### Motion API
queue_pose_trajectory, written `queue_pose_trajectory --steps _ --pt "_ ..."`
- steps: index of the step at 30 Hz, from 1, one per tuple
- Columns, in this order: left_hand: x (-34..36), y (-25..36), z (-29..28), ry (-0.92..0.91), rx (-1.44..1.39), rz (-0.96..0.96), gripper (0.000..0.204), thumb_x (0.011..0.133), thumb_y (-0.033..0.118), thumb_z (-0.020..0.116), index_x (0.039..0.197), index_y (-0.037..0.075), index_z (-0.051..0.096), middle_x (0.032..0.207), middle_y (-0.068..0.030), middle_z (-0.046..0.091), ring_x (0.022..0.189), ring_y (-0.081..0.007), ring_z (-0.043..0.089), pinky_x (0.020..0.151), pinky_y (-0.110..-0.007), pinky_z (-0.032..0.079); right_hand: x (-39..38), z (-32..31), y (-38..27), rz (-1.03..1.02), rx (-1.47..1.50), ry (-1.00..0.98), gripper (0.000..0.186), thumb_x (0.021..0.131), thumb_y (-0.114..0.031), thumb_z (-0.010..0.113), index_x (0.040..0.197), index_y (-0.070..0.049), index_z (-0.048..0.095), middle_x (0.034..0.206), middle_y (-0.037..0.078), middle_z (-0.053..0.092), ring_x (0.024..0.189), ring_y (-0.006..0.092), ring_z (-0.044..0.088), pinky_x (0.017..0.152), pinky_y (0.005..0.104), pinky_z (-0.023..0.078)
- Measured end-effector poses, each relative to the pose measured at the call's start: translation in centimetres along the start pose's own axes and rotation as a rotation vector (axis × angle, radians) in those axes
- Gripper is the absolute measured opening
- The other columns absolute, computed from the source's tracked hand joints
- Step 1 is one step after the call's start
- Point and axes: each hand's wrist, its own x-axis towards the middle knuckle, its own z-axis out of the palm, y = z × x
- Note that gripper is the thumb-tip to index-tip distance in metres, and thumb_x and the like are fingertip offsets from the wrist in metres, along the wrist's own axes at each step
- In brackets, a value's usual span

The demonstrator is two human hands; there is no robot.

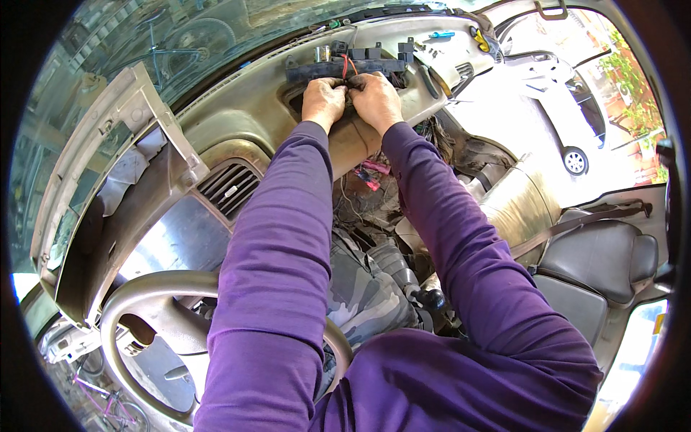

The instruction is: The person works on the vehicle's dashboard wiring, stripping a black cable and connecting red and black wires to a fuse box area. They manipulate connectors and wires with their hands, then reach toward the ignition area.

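Both my arms, in purple sleeves, reach forward to the dashboard. My left hand [324, 101] and my right hand [376, 101] meet at the near edge of a long black relay holder [306, 71]. The fingers of each hand are closed in a pinch, and what lies between the fingertips is hidden. A thin orange-red wire [345, 66] loops up over the holder just beyond my fingertips. Along the holder's far side stand black relays [373, 52] and a silvery cylindrical part [322, 54]. Beneath my hands is an opening in the dashboard [252, 119].
The steering wheel [155, 284] is at lower left, beside the raised instrument surround [115, 108]. Loose wiring with pink-red connectors [371, 176] hangs below the dashboard. A blue tool [442, 34] and yellow-handled pliers [479, 39] lie at the far right. A gear lever [430, 298] stands below.
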Motion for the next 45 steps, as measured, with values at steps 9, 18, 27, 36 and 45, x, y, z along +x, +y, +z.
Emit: queue_pose_trajectory --steps 9,18,27,36,45 --pt "-0.2 0.4 -0.1 0.055 -0.012 0.018 0.023 0.092 0.02 0.069 0.107 0.006 0.078 0.105 -0.0208 0.074 0.1 -0.035 0.072 0.09 -0.039 0.054 -0.8 0.2 -0.5 -0.06 -0.003 0.089 0.026 0.086 -0.026 0.071 0.106 -0.01 0.077 0.111 0.017 0.065 0.106 0.0378 0.065 0.094 0.0472 0.052" --pt "-0.2 0.8 -1.2 -0.015 -0.189 -0.064 0.027 0.088 0.023 0.075 0.104 0.002 0.078 0.09 -0.0162 0.077 0.08 -0.0235 0.073 0.077 -0.034 0.054 0.4 -0.6 0.1 0.078 0.086 -0.102 0.032 0.086 -0.032 0.07 0.109 -0.01 0.078 0.114 0.016 0.071 0.11 0.0367 0.066 0.097 0.0441 0.051" --pt "-1.0 1.5 -0.8 -0.087 0.005 0.046 0.027 0.09 0.019 0.069 0.113 0.006 0.076 0.105 -0.0198 0.075 0.096 -0.029 0.074 0.088 -0.036 0.054 0.7 -0.2 1.0 0.068 0.21 0.029 0.029 0.087 -0.029 0.069 0.103 -0.006 0.078 0.111 0.02 0.072 0.108 0.0367 0.068 0.097 0.0426 0.052" --pt "-1.8 2.6 -0.8 -0.015 0.126 0.112 0.024 0.092 0.018 0.067 0.112 0.009 0.077 0.105 -0.0213 0.073 0.102 -0.0372 0.071 0.091 -0.042 0.054 0.8 0.0 0.4 0.129 0.12 0.068 0.03 0.091 -0.03 0.068 0.107 -0.006 0.076 0.109 0.021 0.073 0.108 0.0383 0.068 0.096 0.0446 0.051" --pt "-1.9 2.9 -0.9 0.134 0.043 0.025 0.024 0.09 0.02 0.069 0.109 0.01 0.078 0.104 -0.0203 0.074 0.1 -0.0356 0.072 0.091 -0.04 0.055 0.6 -0.8 -0.2 0.114 0.138 -0.039 0.036 0.091 -0.035 0.067 0.111 -0.007 0.077 0.111 0.019 0.074 0.108 0.0369 0.068 0.096 0.0432 0.052"
